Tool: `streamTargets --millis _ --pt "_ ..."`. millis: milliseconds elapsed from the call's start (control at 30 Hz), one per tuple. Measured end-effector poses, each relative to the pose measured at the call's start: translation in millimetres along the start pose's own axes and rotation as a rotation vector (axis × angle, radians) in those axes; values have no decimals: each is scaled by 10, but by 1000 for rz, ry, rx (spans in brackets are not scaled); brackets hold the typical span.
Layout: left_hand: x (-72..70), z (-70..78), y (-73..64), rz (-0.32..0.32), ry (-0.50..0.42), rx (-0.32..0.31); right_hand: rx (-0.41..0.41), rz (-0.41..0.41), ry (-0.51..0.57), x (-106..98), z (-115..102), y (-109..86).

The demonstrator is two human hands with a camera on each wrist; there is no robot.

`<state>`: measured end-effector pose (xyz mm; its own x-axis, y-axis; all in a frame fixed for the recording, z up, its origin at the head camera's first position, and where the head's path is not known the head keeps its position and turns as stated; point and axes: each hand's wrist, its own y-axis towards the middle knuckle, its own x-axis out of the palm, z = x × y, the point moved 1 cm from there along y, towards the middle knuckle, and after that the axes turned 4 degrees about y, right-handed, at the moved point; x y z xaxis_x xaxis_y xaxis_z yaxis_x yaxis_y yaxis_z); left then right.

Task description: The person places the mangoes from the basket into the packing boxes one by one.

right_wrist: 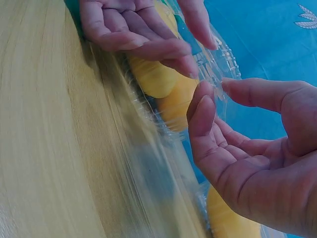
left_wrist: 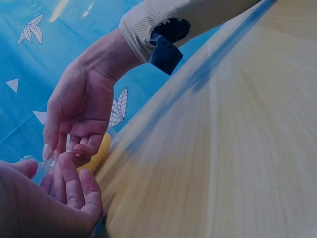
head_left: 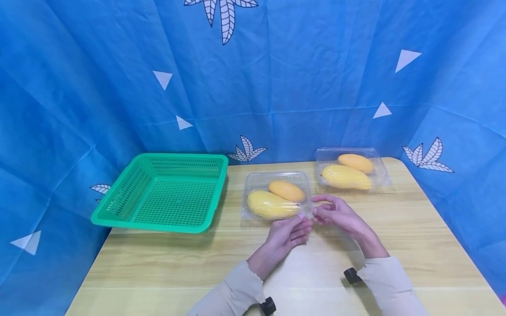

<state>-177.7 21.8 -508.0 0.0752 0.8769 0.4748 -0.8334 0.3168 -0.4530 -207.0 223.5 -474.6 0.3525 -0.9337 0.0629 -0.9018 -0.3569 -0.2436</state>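
A clear plastic clamshell box [head_left: 258, 181] lies on the table with a yellow mango [head_left: 270, 205] and a smaller, more orange mango [head_left: 286, 191] inside. Both hands meet at its near right corner. My left hand [head_left: 285, 233] holds the front edge, thumb above and fingers beneath. From the right side, my right hand [head_left: 341, 216] pinches the rim between thumb and index finger. In the right wrist view, the ridged plastic edge [right_wrist: 229, 57] shows between the fingertips of the two hands.
A green perforated basket [head_left: 216, 199] stands on the left. Behind the right hand sits a second clear box [head_left: 326, 154], also with two mangoes [head_left: 348, 177]. A blue patterned curtain [head_left: 300, 79] hangs round the back and sides of the wooden table [head_left: 158, 267].
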Motion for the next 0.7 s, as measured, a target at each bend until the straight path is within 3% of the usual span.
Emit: streamTargets --millis 333,700 --pt "14 21 65 42 -6 12 8 42 -54 -5 14 15" --pt "66 18 114 87 -7 22 43 124 -27 -10 18 30"
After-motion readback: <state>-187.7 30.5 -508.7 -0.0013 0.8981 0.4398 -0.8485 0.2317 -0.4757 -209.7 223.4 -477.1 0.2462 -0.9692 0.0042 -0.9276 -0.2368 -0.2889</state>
